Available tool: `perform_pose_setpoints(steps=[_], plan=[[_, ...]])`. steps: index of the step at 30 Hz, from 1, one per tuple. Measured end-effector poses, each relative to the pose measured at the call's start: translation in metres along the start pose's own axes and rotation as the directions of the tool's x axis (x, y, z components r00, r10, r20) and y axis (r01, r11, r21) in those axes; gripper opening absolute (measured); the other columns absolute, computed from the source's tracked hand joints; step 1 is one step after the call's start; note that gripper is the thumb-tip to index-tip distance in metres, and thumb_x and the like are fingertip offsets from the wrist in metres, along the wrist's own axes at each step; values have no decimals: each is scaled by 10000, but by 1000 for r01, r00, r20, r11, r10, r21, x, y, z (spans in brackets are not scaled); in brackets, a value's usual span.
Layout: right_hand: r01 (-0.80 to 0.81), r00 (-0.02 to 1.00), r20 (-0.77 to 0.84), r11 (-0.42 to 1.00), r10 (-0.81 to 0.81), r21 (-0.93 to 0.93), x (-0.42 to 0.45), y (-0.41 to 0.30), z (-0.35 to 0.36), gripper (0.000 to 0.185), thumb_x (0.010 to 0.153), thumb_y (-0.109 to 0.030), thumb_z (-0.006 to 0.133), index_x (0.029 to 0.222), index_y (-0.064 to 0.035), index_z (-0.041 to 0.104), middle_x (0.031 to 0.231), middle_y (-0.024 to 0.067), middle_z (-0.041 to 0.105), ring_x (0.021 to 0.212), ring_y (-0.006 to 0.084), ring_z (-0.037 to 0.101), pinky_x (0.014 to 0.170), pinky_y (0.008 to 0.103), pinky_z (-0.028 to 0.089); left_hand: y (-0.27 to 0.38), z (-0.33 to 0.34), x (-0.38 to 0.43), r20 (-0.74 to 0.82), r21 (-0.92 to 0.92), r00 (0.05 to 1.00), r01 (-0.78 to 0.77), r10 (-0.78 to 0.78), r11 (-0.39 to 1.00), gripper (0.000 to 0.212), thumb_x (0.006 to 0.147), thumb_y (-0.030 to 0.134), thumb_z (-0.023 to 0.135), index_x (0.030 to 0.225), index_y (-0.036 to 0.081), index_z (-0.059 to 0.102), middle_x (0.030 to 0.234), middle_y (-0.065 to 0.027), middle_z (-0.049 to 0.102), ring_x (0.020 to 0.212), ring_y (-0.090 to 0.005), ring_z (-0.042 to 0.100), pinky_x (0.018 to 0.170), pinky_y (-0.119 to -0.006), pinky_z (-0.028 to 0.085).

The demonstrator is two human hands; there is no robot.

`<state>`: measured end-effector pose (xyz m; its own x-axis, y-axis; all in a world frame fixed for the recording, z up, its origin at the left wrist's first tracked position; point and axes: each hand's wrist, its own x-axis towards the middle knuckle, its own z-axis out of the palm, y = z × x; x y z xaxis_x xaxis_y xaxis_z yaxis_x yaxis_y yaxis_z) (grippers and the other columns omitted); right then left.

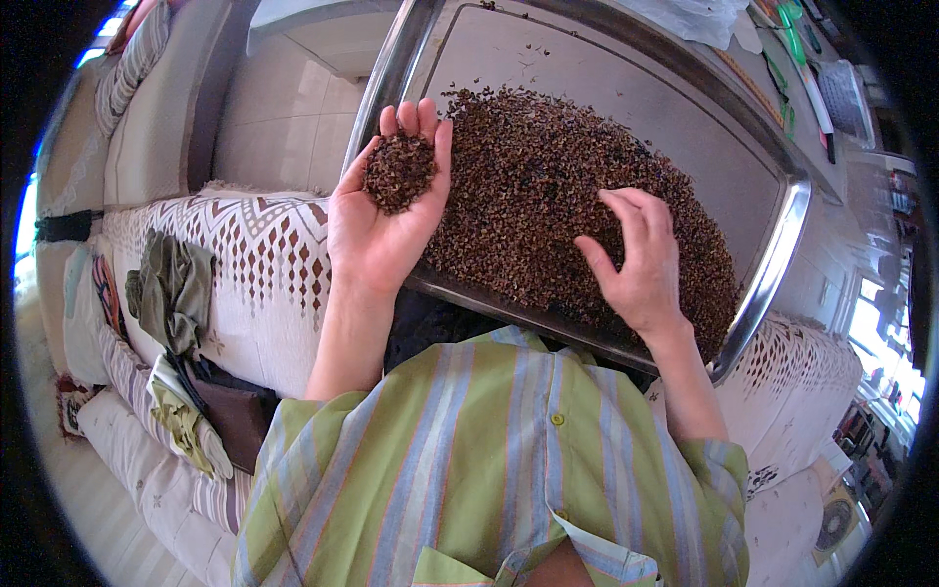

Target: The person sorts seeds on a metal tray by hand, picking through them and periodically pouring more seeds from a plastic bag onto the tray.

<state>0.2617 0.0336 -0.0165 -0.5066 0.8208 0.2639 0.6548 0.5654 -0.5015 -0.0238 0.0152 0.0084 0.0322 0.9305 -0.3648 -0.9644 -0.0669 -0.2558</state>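
My left hand (392, 231) is palm up, cupped under a small heap of dried brown husks (400, 172) that look like Sichuan peppercorns. It hovers over the left rim of a large metal tray (704, 117). A wide pile of the same peppercorns (513, 198) covers the near part of the tray. Palm down, my right hand (642, 257) is over the right side of this pile, thumb and fingers apart with nothing visible between them. Whether its fingertips touch the husks, I cannot tell.
A sofa with a patterned white cover (257, 249) runs behind the tray on both sides. Clothes (176, 286) and a dark brown box-like item (231, 411) lie on it at left. At upper right, a table (814, 147) bears a clear plastic bag (682, 18) and a white basket (843, 99).
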Motion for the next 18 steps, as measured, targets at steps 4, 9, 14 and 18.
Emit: perform_pose_setpoints(steps=[4,9,14,18], plan=[[133,983,119,991,-136,34,3,-21,15,622,861,-373,770,1344,-43,557,1246,140,542,1127,327,558,970,444,494,-6,2,1,-10,-2,1000,19,-19,1000,336,1057,95,353,1195,-27,634,1246,-186,664,1333,-325,549,1193,-501,395],[409,891,207,912,-405,23,9,-34,33,475,877,-379,714,1252,-104,615,1203,101,576,1065,257,572,872,401,502,-5,-2,-1,-34,26,999,-6,6,1000,332,1057,91,357,1194,-29,634,1241,-185,665,1331,-322,551,1190,-499,399],[504,828,259,863,-497,43,13,-28,45,214,871,-331,698,879,-133,618,934,31,609,850,196,603,658,333,497,-9,-1,-2,-48,16,999,7,-7,1000,334,1055,89,357,1190,-28,639,1247,-183,665,1328,-316,555,1185,-496,406],[442,888,133,897,-441,24,10,-22,42,340,942,-335,659,688,-143,542,690,18,547,596,186,539,505,317,450,-9,-2,-1,-48,14,999,20,-19,1000,324,1046,80,371,1190,-25,642,1255,-180,663,1327,-313,555,1189,-494,403]])
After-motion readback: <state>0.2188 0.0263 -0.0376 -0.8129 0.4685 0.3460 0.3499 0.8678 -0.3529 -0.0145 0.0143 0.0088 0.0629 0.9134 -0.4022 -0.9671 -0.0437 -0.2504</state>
